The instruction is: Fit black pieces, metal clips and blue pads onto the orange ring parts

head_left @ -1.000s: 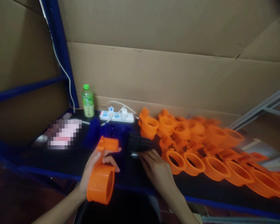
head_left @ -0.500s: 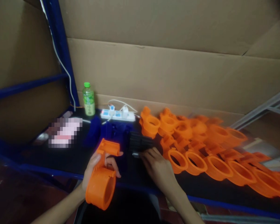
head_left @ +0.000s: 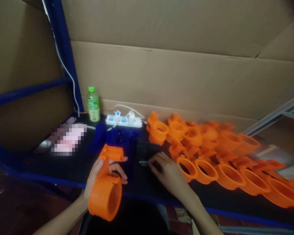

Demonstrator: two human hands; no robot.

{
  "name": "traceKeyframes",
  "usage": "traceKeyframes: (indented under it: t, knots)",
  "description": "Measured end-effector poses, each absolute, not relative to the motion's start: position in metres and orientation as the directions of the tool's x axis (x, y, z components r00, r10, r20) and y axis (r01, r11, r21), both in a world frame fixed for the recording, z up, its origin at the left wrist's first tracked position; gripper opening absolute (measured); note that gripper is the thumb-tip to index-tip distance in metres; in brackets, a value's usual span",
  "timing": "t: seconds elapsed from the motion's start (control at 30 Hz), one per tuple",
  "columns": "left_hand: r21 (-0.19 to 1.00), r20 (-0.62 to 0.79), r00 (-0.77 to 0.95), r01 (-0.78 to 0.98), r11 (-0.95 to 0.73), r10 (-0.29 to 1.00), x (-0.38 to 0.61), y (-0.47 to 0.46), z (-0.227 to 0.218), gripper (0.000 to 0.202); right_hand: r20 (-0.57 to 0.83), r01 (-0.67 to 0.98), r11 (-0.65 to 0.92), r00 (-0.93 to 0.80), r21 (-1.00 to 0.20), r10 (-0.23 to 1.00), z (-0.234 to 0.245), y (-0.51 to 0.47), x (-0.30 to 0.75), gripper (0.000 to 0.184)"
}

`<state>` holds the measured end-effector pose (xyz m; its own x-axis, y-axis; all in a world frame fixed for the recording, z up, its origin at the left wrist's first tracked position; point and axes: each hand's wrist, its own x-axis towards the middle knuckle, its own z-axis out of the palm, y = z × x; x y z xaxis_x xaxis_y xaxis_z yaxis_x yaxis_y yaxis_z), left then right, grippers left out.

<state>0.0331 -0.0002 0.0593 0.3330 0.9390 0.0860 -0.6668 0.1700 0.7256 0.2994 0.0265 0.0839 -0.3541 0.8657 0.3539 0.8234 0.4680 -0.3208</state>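
My left hand is wrapped round an orange plastic part, which has a wide ring at its lower end and a short crosspiece on top. The part is held up in front of the table edge, ring toward me. My right hand is low over the black tabletop, fingers bent and drawn together. Just left of its fingertips lies a small shiny metal piece. Behind the fingers sits a stack of black ribbed pieces. Whatever the right fingers pinch is hidden or too small to name.
Rows of similar orange ring parts cover the right side of the table. Dark blue parts sit mid-table. At the back stand a white power strip and a green-capped bottle. A cardboard wall rises behind.
The orange part in my left hand has shifted slightly left and tilted a little. My right hand has moved slightly right, and its fingers have drawn away from the small metal piece.
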Motion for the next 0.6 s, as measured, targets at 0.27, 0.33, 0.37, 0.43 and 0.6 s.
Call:
traceKeyframes:
  t: [0.27, 0.33, 0.37, 0.43, 0.6]
  knots:
    - [0.735, 0.032, 0.42, -0.625, 0.263, 0.907, 0.029, 0.001, 0.059, 0.069, 0.236, 0.563, 0.343, -0.256, -0.752, 0.938, 0.12, 0.006, 0.278, 0.02]
    - [0.764, 0.034, 0.441, -0.59, 0.261, 0.897, 0.029, 0.0, 0.058, 0.068, 0.168, 0.472, 0.289, -0.282, -0.833, 0.945, 0.136, -0.002, 0.266, 0.022]
    - [0.775, 0.043, 0.442, -0.581, 0.249, 0.896, 0.029, -0.001, 0.058, 0.068, 0.143, 0.433, 0.264, -0.293, -0.862, 0.945, 0.143, -0.006, 0.261, 0.023]
    - [0.793, 0.071, 0.437, -0.57, 0.215, 0.897, 0.029, -0.003, 0.058, 0.067, 0.104, 0.37, 0.219, -0.307, -0.903, 0.946, 0.154, -0.009, 0.254, 0.022]
    - [0.817, 0.119, 0.443, -0.553, 0.166, 0.889, 0.032, -0.007, 0.062, 0.063, 0.035, 0.291, 0.141, -0.343, -0.946, 0.939, 0.165, -0.009, 0.251, 0.021]
